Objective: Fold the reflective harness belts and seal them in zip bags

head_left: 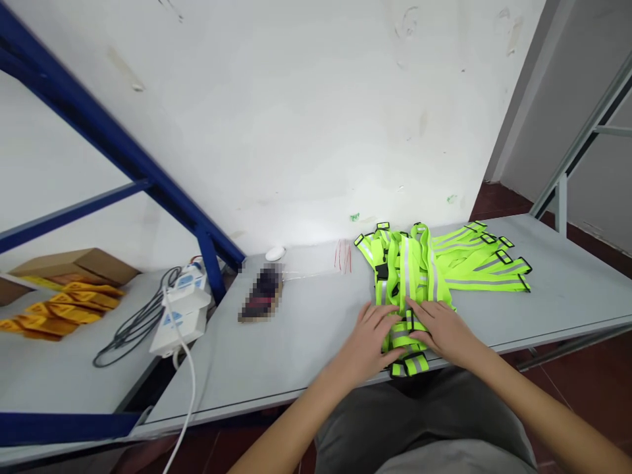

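Note:
A pile of neon-yellow reflective straps [405, 263] with silver-grey stripes and black buckles lies on the grey table, its near end at the front edge. My left hand [368, 342] grips that near end from the left, fingers over the top and thumb lower down. From the right, my right hand [442, 329] holds the same bundle, its fingers bent onto the straps. Between the hands, a black buckle [409, 320] shows. Small folded strap ends [409, 365] stick out below them. How many layers each hand holds is hidden.
More strap ends [486, 260] fan out to the right. On the left of the table [237, 368] are a blurred dark object [263, 293] and a white oval thing [275, 253]. Beyond the blue frame [172, 197] sit a power strip [182, 316], yellow packets [64, 306] and a cardboard box [79, 266].

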`<state>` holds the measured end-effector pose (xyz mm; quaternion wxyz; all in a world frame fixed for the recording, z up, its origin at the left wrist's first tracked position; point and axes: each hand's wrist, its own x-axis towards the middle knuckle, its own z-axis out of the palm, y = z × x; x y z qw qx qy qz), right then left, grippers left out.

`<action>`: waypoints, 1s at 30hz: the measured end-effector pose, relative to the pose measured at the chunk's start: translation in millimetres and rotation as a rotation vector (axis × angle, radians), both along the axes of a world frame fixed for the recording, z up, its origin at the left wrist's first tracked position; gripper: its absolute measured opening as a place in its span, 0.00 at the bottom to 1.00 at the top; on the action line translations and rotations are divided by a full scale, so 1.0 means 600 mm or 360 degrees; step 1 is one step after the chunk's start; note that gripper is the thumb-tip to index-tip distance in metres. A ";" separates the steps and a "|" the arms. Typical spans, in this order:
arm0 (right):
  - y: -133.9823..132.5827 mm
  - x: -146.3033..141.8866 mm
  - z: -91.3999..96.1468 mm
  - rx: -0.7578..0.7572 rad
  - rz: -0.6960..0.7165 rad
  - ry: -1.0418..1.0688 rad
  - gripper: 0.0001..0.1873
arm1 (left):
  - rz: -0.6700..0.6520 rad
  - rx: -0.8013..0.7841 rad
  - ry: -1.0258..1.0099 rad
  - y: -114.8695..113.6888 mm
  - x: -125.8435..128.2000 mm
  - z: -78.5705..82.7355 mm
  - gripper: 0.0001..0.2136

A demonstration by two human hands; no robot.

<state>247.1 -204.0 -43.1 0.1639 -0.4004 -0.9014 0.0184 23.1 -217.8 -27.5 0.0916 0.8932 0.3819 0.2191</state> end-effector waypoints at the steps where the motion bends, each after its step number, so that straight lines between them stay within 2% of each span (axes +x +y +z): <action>1: 0.000 -0.001 0.001 0.0049 0.0007 -0.0025 0.31 | 0.0051 -0.0035 -0.0043 -0.001 -0.002 -0.001 0.21; 4: -0.001 -0.006 0.008 0.0208 -0.0024 -0.0007 0.32 | 0.0130 -0.0119 -0.0082 0.003 0.004 -0.005 0.18; 8: -0.005 -0.021 0.018 0.0342 -0.0022 0.0035 0.30 | 0.0113 -0.0258 -0.0162 0.014 0.018 -0.006 0.16; 11: -0.002 -0.030 0.017 0.0334 0.0090 -0.0033 0.29 | 0.0164 -0.0428 -0.0357 0.016 0.022 -0.006 0.21; 13: 0.002 -0.032 0.013 0.0293 0.0072 -0.0085 0.26 | 0.0208 -0.0490 -0.0479 0.015 0.022 -0.009 0.21; 16: 0.006 -0.031 0.009 0.0230 0.0002 -0.0149 0.20 | 0.0158 -0.0416 -0.0556 0.012 0.018 -0.011 0.19; 21: 0.008 -0.028 0.010 0.0235 0.0062 -0.0235 0.15 | -0.0158 -0.0237 -0.0198 0.017 0.010 0.011 0.23; 23: 0.010 -0.027 0.008 0.0241 0.0111 -0.0210 0.16 | -0.0277 -0.0154 -0.0043 0.022 0.011 0.024 0.22; 26: 0.011 -0.022 0.002 0.0225 0.0142 -0.0112 0.18 | -0.0335 0.0015 0.0122 0.030 0.014 0.032 0.15; 30: 0.009 0.000 -0.007 0.0258 0.0173 0.0067 0.25 | -0.0347 0.0155 0.0341 0.038 0.011 0.028 0.12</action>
